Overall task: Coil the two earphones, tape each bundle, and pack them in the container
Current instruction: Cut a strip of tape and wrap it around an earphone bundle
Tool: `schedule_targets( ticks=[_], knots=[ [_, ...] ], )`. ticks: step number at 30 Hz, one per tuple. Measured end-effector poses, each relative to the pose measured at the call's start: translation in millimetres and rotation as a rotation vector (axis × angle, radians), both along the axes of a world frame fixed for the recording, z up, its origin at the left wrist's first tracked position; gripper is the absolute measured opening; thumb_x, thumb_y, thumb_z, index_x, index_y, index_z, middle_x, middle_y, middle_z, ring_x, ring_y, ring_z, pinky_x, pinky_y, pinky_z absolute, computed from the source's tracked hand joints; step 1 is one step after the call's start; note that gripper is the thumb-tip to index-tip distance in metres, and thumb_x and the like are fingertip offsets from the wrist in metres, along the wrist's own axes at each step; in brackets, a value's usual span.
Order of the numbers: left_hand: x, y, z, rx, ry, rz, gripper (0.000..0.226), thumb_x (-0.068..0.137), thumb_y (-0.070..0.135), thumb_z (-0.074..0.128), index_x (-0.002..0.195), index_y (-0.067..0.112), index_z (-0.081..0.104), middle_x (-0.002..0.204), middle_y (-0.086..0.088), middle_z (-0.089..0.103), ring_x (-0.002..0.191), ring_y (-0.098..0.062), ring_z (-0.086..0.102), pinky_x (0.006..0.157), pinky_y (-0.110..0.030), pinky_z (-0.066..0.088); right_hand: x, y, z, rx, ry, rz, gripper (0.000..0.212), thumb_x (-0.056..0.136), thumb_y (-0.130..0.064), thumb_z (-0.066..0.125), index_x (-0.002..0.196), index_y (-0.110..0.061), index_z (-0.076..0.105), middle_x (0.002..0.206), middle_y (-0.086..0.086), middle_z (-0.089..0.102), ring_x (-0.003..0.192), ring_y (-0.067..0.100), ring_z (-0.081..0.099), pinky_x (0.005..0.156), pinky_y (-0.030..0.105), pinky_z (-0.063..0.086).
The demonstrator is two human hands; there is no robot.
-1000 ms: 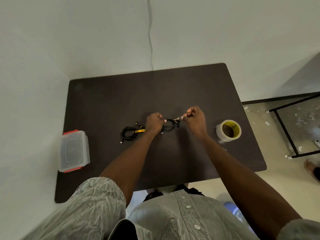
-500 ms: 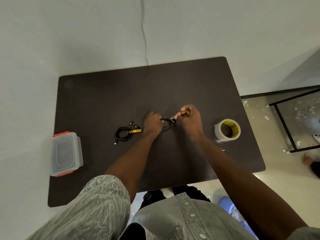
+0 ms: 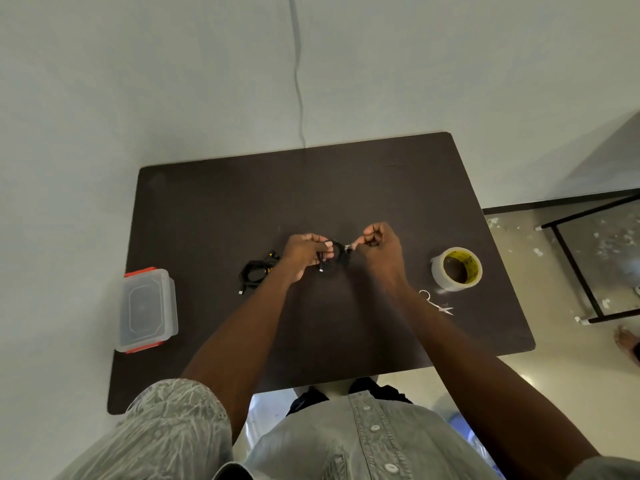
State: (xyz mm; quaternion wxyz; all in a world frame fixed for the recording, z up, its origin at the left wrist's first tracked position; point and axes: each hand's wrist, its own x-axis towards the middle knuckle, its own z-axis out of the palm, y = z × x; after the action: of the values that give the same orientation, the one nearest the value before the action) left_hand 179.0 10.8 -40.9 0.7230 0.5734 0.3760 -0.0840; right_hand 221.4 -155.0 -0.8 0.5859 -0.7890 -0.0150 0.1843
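Observation:
Above the middle of the dark table [image 3: 346,188], my left hand [image 3: 304,255] grips a coiled black earphone [image 3: 337,258]. My right hand [image 3: 381,249] pinches a small strip of clear tape at the coil's right side. A second black earphone bundle [image 3: 254,273], bound with a yellow band, lies on the table just left of my left hand. The clear container [image 3: 147,310] with red clips sits closed near the table's left edge. A roll of clear tape [image 3: 456,269] with a yellow core lies to the right of my right hand.
Small silver scissors [image 3: 437,303] lie below the tape roll, beside my right forearm. A black metal frame [image 3: 571,271] stands on the littered floor at right, and a person's foot [image 3: 627,342] shows at the far right edge. A wall backs the table.
Both hands stayed on the coil while the right hand worked the tape at its side. The camera view shifted, and the scissors now show beside my right forearm.

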Motion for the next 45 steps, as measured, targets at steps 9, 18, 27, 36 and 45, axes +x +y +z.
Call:
schedule_targets(
  ticks=[9,18,27,36,45],
  knots=[
    [-2.3,16.9,62.7,-0.061,-0.130,0.013,0.002,0.090,0.005,0.062,0.090,0.006,0.064,0.079,-0.009,0.067,0.064,-0.014,0.067,0.071,-0.028,0.053,2.2,8.8,44.8,0.187,-0.019,-0.055,0.023,0.078,0.003,0.069,0.092,-0.009,0.055,0.079,0.009,0.067,0.067,0.013,0.063,0.064,0.024,0.053],
    [-0.3,4.9,93.1,0.007,-0.310,0.038,0.013,0.090,-0.008,0.055,0.091,0.002,0.062,0.074,-0.009,0.065,0.063,-0.014,0.065,0.067,-0.023,0.055,7.9,25.7,75.7,0.469,0.488,-0.266,0.016,0.080,-0.003,0.072,0.095,-0.004,0.067,0.068,0.004,0.063,0.047,0.004,0.051,0.044,0.020,0.041],
    [0.0,-9.2,95.6,0.072,-0.361,0.041,0.015,0.091,-0.006,0.052,0.095,0.006,0.059,0.078,-0.011,0.063,0.071,-0.016,0.062,0.075,-0.026,0.051,10.3,30.3,81.0,0.518,0.649,-0.406,0.012,0.081,-0.002,0.070,0.093,0.001,0.072,0.055,0.000,0.055,0.041,0.002,0.047,0.039,0.017,0.040],
    [1.3,-22.6,98.5,0.499,-0.491,-0.014,0.023,0.088,0.007,0.064,0.109,0.012,0.055,0.089,0.002,0.070,0.082,-0.001,0.064,0.074,-0.012,0.047,20.3,36.0,83.0,0.588,0.776,-0.406,0.018,0.091,-0.005,0.061,0.073,-0.007,0.060,0.036,-0.004,0.046,0.028,0.002,0.042,0.033,0.012,0.035],
    [2.2,-23.5,98.9,0.726,-0.544,-0.049,0.031,0.089,0.004,0.058,0.116,0.018,0.055,0.087,0.007,0.065,0.083,0.004,0.060,0.075,-0.007,0.041,27.5,35.6,94.0,0.549,0.696,-0.502,0.007,0.081,0.003,0.068,0.083,-0.001,0.063,0.041,0.001,0.052,0.036,0.005,0.046,0.034,0.015,0.037]
  ],
)
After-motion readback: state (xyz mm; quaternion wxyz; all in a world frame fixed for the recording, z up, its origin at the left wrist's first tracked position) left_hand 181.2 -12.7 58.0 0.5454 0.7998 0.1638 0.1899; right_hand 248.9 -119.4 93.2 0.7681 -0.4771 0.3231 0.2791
